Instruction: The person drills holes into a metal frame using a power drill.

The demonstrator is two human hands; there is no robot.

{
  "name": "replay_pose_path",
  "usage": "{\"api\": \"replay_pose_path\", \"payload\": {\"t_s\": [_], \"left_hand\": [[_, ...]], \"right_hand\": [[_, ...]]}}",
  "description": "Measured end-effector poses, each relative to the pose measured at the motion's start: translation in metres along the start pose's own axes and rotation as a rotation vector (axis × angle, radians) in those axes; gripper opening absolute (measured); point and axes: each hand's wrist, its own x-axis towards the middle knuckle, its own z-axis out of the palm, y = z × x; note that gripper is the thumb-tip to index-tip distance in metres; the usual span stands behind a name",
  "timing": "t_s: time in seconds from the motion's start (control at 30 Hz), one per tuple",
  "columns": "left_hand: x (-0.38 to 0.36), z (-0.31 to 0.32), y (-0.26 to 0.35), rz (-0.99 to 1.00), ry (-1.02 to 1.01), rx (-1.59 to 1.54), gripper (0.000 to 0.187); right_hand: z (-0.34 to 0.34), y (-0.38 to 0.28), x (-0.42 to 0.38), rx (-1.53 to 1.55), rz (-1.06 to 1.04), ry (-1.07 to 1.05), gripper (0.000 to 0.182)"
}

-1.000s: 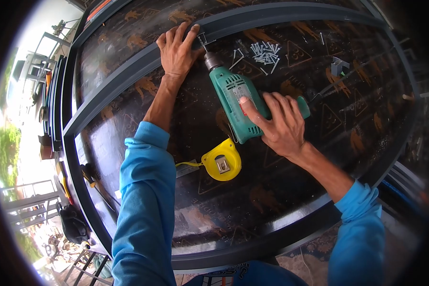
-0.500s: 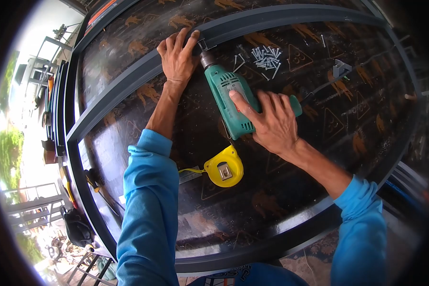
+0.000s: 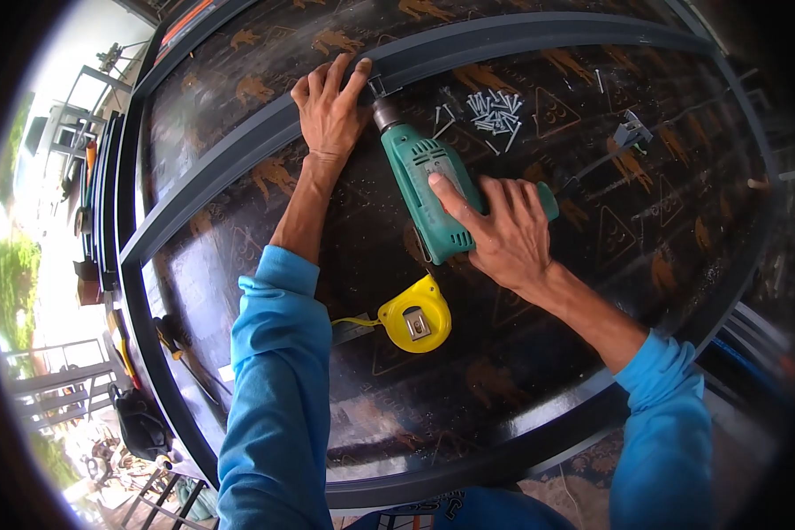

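A green power drill (image 3: 428, 181) lies slanted across the middle, its chuck up at a small metal bracket (image 3: 378, 87) by the dark metal bar (image 3: 238, 159). My right hand (image 3: 508, 230) is wrapped round the drill's body and handle, thumb on top. Beside the chuck, my left hand (image 3: 331, 110) presses on the bar, its fingers bent over the far edge and holding it by the bracket. Below the drill rests a yellow tape measure (image 3: 402, 305). A pile of screws (image 3: 495, 113) lies right of the chuck.
Another small metal bracket (image 3: 629, 132) stands at the right. Pliers (image 3: 181, 349) lie near the left side of the dark frame (image 3: 159, 371). The patterned dark board (image 3: 495, 380) is under everything. Black bars (image 3: 106, 194) are stacked beyond the left edge.
The view has shifted very slightly. Both hands and the drill keep nearly the same places.
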Motion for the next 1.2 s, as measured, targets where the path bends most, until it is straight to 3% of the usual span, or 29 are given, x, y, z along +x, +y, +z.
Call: {"api": "replay_pose_path", "payload": {"t_s": [0.07, 0.9, 0.97, 1.1, 1.17, 1.2], "left_hand": [[-0.0003, 0.0001, 0.0011, 0.004, 0.018, -0.003, 0.072], [0.0005, 0.0053, -0.0004, 0.011, 0.049, -0.002, 0.065], [0.0002, 0.0051, 0.0000, 0.008, 0.056, 0.003, 0.066], [-0.0002, 0.0040, 0.0007, 0.002, 0.052, 0.002, 0.066], [0.0003, 0.0043, 0.0006, 0.000, 0.046, 0.018, 0.066], [0.0001, 0.0048, 0.0001, 0.000, 0.045, 0.020, 0.066]], "right_hand": [[-0.0023, -0.0016, 0.0007, 0.058, 0.012, 0.009, 0.092], [-0.0008, -0.0027, 0.0030, 0.090, 0.051, -0.021, 0.093], [-0.0011, -0.0029, 0.0025, 0.093, 0.051, -0.017, 0.116], [-0.0021, -0.0012, 0.0027, 0.081, 0.037, -0.007, 0.116], [-0.0057, -0.0011, 0.0045, 0.091, 0.050, -0.033, 0.098], [-0.0047, -0.0006, 0.0044, 0.092, 0.049, -0.032, 0.098]]}}
